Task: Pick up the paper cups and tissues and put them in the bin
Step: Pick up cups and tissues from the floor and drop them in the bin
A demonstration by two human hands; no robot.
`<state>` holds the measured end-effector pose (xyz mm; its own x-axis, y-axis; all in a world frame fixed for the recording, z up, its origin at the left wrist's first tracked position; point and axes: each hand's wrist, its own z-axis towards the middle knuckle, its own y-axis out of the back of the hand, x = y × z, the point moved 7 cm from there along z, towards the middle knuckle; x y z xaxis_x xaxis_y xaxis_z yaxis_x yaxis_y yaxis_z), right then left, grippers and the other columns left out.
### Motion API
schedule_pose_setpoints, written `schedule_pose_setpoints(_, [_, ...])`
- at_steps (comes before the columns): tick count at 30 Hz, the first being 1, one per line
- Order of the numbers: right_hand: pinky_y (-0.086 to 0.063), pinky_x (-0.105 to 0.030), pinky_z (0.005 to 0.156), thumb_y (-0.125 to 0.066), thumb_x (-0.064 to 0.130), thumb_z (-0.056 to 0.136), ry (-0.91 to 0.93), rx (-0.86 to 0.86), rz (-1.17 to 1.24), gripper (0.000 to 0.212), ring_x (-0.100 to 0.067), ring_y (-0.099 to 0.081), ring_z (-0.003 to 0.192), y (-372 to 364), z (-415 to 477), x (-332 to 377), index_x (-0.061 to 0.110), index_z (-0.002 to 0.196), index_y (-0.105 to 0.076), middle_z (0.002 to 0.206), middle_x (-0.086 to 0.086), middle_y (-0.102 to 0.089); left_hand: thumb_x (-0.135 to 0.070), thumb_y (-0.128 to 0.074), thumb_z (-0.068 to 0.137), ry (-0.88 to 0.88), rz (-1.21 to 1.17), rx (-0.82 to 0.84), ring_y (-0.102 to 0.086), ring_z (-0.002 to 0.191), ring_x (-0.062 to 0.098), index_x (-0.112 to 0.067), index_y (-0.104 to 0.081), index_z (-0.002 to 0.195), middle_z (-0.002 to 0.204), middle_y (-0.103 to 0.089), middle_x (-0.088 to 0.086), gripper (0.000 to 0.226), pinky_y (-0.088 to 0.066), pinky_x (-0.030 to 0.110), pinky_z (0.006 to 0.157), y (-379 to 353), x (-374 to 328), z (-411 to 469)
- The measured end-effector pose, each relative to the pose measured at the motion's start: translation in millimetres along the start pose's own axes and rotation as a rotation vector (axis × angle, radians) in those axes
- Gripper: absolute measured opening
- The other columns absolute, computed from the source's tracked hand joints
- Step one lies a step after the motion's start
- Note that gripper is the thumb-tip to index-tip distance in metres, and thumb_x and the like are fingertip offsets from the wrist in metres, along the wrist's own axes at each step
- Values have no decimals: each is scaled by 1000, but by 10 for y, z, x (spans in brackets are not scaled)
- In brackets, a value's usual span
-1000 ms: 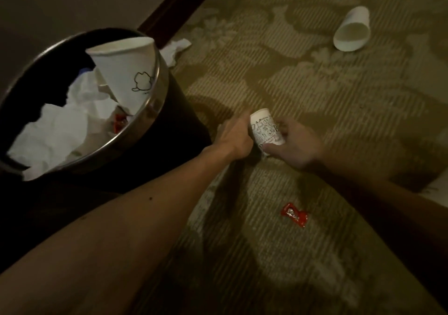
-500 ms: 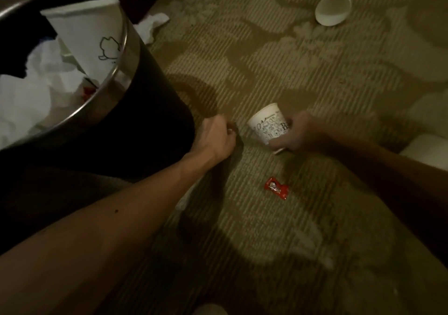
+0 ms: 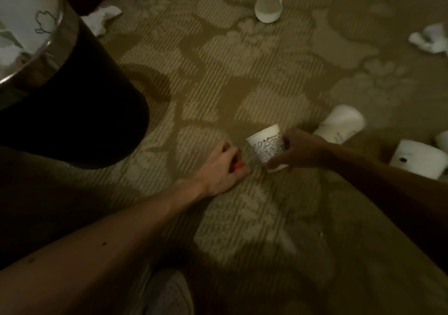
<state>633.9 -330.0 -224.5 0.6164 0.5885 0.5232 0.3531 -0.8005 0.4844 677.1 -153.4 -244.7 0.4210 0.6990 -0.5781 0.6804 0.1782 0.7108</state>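
Paper cup [image 3: 265, 148] tilts in the right hand's [image 3: 303, 151] curled fingers; left hand [image 3: 221, 166] pinches red packet [image 3: 238, 165].

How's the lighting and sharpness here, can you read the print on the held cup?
Head view: dim, yellowish light, the bin wall nearly black. Head view: the printed cup in the right hand is soft, its print unreadable; the red wrapper in the left hand is smeared.

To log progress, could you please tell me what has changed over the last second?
The left hand let go of the printed cup and moved to the red packet, which its fingers now pinch. The right hand still grips the cup; the bin stays put.
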Motion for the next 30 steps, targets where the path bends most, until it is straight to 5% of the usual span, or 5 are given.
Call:
schedule_pose_setpoints(10, [-62, -31, 67, -81, 27, 78, -194, -21, 281, 46, -20, -71, 88, -131, -567, -804, 12, 117, -62, 104, -7, -69, -17, -48, 99, 1, 1, -138, -55, 101, 23, -16, -55, 118, 110, -59, 6, 20, -43, 32, 87, 43, -80, 61])
schedule_pose_setpoints(14, [-57, -24, 59, -70, 25, 88, -278, -92, 428, 25, -15, -66, 79, -72, -797, -1095, 18, 107, -57, 96, -2, -65, -12, -42, 99, -89, -26, -158, -59, 105, 24, -13, -62, 115, 108, -65, 5, 26, -41, 27, 90, -23, -507, 153])
schedule_pose_setpoints(17, [-59, -34, 75, -65, 31, 90, -344, -152, 541, 32, -24, -67, 95, 50, -925, -1324, 18, 118, -56, 111, -7, -66, -10, -40, 98, -119, -52, -164, -58, 105, 25, -12, -67, 103, 107, -66, 7, 28, -41, 29, 91, -47, -947, 301])
schedule_pose_setpoints(23, [-52, -25, 64, -62, 31, 91, -239, -571, 644, 20, -18, -69, 88, 756, -1361, -1652, 15, 102, -65, 99, -3, -71, -37, -48, 98, -54, -207, -232, -58, 71, 15, -15, -63, 87, 81, -62, 0, 29, -45, 29, 57, 7, -1638, 831])
schedule_pose_setpoints(30, [-49, -19, 62, -71, 36, 83, -310, -801, 685, 37, -7, -66, 88, 1085, -1526, -2211, 12, 112, -66, 102, 2, -69, -86, -55, 64, -51, -17, -215, -64, 92, 26, -11, -64, 112, 103, -67, 8, 89, -56, 44, 79, -187, -1778, 1318])
